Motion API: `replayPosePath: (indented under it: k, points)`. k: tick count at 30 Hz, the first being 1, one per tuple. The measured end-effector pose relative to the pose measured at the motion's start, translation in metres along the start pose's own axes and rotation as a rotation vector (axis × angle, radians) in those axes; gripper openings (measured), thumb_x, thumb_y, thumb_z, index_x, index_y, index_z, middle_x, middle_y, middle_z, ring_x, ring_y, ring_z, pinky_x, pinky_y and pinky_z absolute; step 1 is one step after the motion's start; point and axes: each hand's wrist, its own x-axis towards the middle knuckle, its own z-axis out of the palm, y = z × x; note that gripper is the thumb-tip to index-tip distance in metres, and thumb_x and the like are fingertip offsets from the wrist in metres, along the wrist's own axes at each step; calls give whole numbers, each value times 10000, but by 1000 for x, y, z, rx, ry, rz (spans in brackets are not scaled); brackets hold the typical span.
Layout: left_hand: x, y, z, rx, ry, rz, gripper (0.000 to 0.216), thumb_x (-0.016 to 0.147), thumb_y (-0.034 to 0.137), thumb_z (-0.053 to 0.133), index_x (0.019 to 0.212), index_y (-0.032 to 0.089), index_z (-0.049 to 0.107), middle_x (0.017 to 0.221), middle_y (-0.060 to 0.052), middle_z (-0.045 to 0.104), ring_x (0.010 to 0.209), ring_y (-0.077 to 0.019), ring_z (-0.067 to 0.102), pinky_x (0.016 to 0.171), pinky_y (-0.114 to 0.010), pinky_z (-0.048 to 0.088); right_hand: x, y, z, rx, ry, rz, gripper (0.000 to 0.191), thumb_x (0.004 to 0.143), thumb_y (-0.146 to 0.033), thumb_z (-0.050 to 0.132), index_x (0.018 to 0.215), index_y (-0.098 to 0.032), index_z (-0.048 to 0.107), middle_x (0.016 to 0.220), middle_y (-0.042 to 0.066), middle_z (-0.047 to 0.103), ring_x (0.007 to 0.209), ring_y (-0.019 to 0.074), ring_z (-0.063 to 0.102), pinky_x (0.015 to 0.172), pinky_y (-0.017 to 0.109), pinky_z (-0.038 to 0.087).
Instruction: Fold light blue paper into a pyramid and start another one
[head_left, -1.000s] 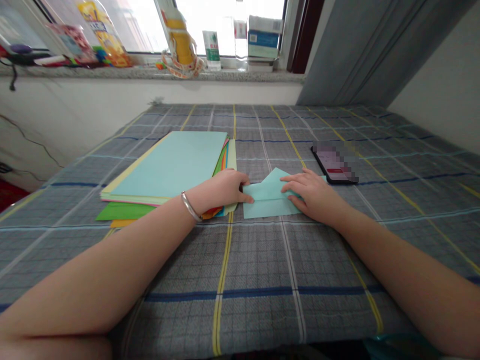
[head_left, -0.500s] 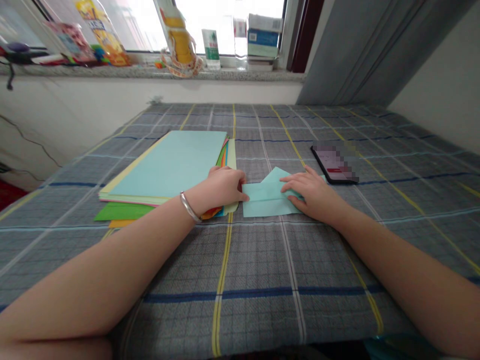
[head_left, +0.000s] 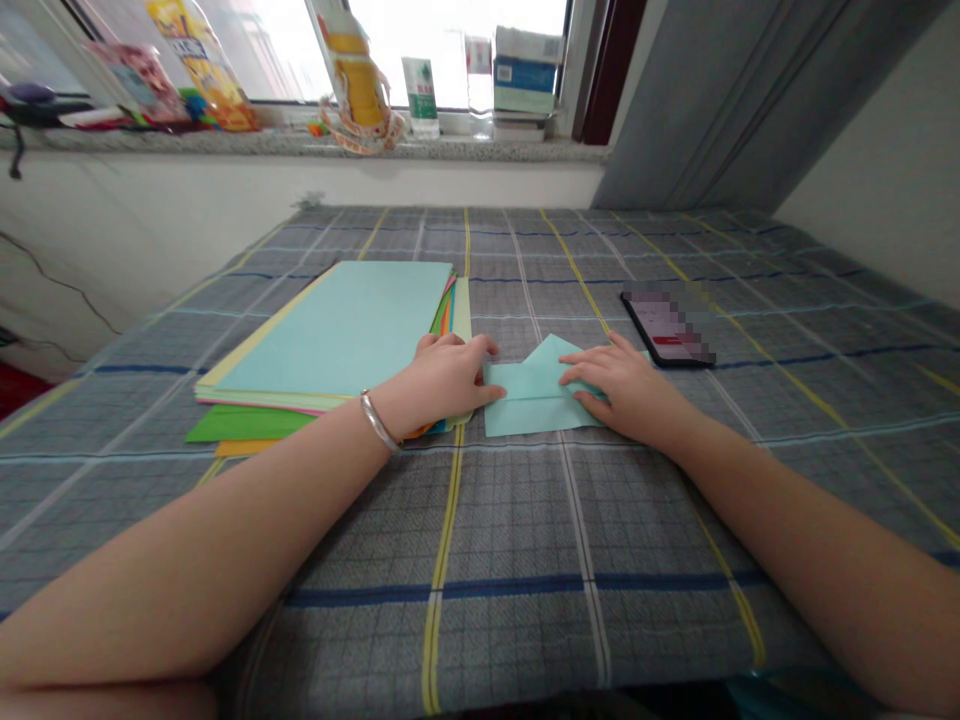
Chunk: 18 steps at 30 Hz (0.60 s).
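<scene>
A light blue sheet of folded paper [head_left: 525,412] lies on the checked cloth, with a crease running across it and a pointed flap standing out at its far side. My left hand [head_left: 454,375], with a silver bangle at the wrist, is at the paper's left edge. Its thumb touches that edge, while the index finger is raised apart from the thumb; the other fingertips are partly hidden. Across the paper's right part rests my right hand [head_left: 622,385], fingers spread and pressing down, covering that end.
A stack of coloured paper [head_left: 337,330] lies to the left, partly under my left forearm. Beyond my right hand is a phone [head_left: 667,330]. The checked cloth [head_left: 517,530] covers the surface. Bottles, boxes and snack bags stand on the windowsill [head_left: 285,143].
My left index finger has lifted and spread away from the thumb at the paper's left edge. My right hand and the folded paper look almost unmoved.
</scene>
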Motion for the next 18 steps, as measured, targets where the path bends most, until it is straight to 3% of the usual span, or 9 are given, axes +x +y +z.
replayPosePath:
  k: [4,9,13,18]
  points:
    - [0,3,7,82,41,7,769,815,578,598,1424,162,378,1032,-113,692,1162,-346,513,987,-494,335,-1,2,1,-9,4,-13,203,894,-228,534,1049,-254,662,1255,33,664,1140,245,591,1123,591,244]
    - [1,0,8,137,70,-62,887,756,520,662,1504,240,275,1384,-141,485,1277,-361,417,1024,-486,353,0,2,2,-15,6,-14,204,895,-225,536,1044,-258,673,1247,26,668,1133,241,594,1124,592,245]
    - [5,-9,6,122,1,-85,995,710,471,698,1534,221,199,1462,-150,398,1339,-377,352,1082,-516,325,0,1,1,-7,7,-10,205,891,-214,540,1040,-253,675,1241,32,671,1135,239,594,1126,592,245]
    - [3,-9,5,-24,64,151,791,744,199,606,1483,195,324,1509,-139,342,1385,-303,345,1132,-438,326,0,1,1,-6,8,-8,204,886,-216,546,1040,-255,674,1245,32,670,1142,245,592,1120,598,249]
